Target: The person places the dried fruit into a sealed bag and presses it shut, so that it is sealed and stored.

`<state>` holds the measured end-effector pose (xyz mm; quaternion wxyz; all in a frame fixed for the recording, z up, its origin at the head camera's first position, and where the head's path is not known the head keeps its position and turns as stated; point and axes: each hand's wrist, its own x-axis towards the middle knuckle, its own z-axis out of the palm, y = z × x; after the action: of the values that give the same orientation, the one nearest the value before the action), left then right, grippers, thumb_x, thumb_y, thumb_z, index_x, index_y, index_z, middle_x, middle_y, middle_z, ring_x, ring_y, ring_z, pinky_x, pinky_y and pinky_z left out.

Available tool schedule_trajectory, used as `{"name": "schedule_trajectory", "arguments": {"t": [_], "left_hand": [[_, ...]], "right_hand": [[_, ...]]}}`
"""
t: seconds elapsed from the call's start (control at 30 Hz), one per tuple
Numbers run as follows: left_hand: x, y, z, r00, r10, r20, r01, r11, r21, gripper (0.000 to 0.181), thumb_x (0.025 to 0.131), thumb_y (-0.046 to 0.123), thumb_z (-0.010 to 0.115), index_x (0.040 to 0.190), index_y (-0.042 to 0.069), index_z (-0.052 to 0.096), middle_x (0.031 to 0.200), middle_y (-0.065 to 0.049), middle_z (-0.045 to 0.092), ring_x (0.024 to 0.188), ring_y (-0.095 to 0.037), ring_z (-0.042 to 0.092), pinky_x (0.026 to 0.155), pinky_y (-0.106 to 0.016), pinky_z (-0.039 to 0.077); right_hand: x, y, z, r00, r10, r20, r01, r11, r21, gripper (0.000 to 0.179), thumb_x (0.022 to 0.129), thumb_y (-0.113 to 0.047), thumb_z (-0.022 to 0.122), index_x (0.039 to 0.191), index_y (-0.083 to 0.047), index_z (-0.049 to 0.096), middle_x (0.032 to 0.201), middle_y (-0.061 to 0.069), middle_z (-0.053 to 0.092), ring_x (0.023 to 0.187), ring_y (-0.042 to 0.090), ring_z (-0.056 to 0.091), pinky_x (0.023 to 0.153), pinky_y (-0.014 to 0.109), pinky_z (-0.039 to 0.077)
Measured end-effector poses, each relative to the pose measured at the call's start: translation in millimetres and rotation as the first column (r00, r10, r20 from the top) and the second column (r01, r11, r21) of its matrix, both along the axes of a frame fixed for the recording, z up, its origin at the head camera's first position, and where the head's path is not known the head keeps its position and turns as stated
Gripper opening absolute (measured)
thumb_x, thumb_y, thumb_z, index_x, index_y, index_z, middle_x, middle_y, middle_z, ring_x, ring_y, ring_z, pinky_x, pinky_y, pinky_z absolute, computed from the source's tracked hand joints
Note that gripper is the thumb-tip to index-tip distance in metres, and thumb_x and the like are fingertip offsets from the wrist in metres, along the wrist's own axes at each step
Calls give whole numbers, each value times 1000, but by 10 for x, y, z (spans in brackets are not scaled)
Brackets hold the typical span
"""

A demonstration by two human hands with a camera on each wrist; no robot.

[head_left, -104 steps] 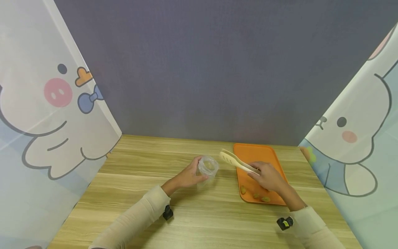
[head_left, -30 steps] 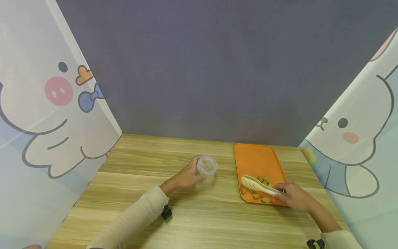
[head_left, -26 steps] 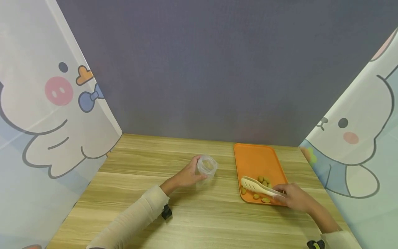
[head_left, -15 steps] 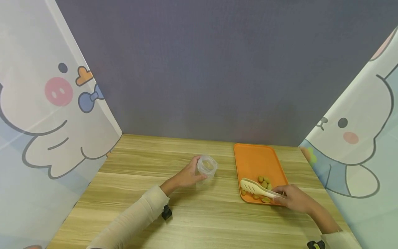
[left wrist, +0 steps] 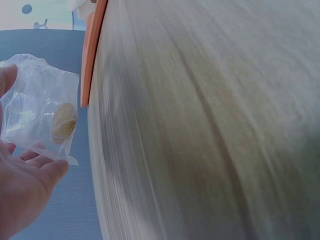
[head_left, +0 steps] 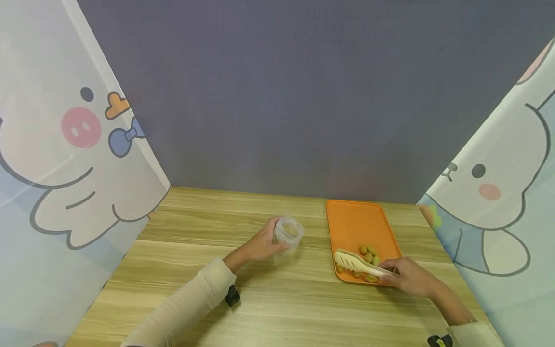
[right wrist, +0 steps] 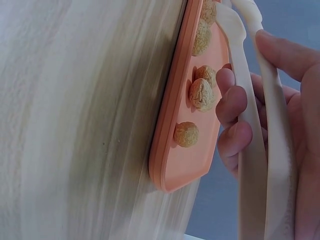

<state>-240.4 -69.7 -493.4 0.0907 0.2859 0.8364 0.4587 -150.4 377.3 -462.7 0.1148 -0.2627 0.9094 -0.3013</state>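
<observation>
"What are we seeing?"
"The left hand [head_left: 262, 245] is gripping a clear bag [left wrist: 35, 107]; the right hand [head_left: 409, 275] is squeezing tongs [head_left: 357, 263] over the orange tray [head_left: 353, 219], where wrinkled lumps [right wrist: 201, 95] are lying."
"Tricky?"
"They're looking light, firm, probably rolling easily; I'd be gripping their middles."

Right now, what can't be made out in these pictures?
Head view: parts of some brown pieces, hidden by the tongs.
Head view: contents of the bag, veiled by cloudy plastic.
Right wrist view: tongs' tips, cut off by top edge.
Left wrist view: left hand, partly past the left edge.
</observation>
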Motion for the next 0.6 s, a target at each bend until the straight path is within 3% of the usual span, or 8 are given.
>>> {"name": "schedule_trajectory", "arguments": {"t": [0.23,0.6], "left_hand": [[5,-1,2,1000,1,2,-1,1000,5,86,93,28,73,157,6,20,145,-23,46,128,-30,52,111,-54,40],[5,5,11,1000,4,-8,-4,1000,-8,85,93,28,73,156,5,21,145,-23,47,127,-30,53,111,-54,40]], "right_hand": [[0,5,-10,1000,24,-14,-24,1000,-19,18,100,-17,64,110,-7,74,71,-7,67,56,-6,47,48,21,43],[-9,-3,18,1000,-21,-21,21,999,25,19,100,-20,64,111,-9,74,71,-16,61,57,-4,47,51,22,42]]}}
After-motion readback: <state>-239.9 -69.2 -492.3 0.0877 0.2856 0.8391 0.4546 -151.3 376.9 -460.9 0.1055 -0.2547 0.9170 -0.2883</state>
